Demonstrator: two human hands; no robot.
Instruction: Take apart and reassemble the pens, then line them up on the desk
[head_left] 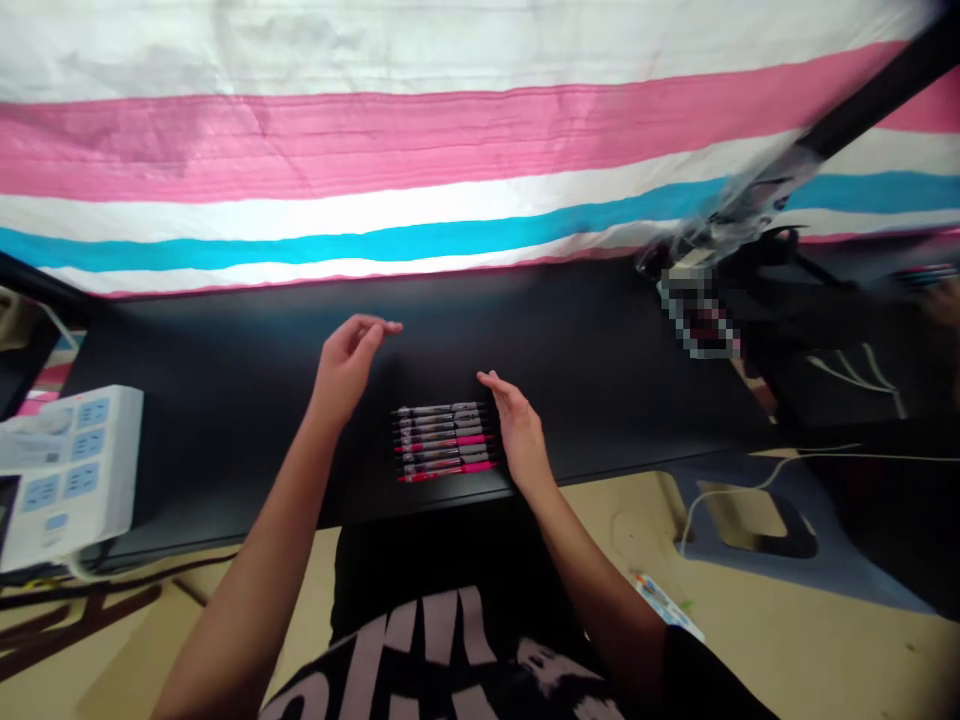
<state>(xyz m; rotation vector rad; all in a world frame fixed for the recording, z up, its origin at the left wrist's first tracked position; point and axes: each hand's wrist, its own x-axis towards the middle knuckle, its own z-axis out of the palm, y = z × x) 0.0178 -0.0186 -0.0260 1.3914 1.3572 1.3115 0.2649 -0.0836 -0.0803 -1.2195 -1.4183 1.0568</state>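
1. The left hand (346,362) is lifted a little above the black table (225,380). Its fingers are bent loosely and it holds nothing.
2. The right hand (519,432) lies flat and open, with nothing in it. It sits just beside the right end of the pens (444,442).
3. The pens lie side by side in a neat row near the front edge of the table. They look lined up already, and I see no loose pens left over.
4. A white power strip (71,470) sits at the far left.
5. The dark things at the right are blurry, and one patch is blocked out. I cannot tell what they are.
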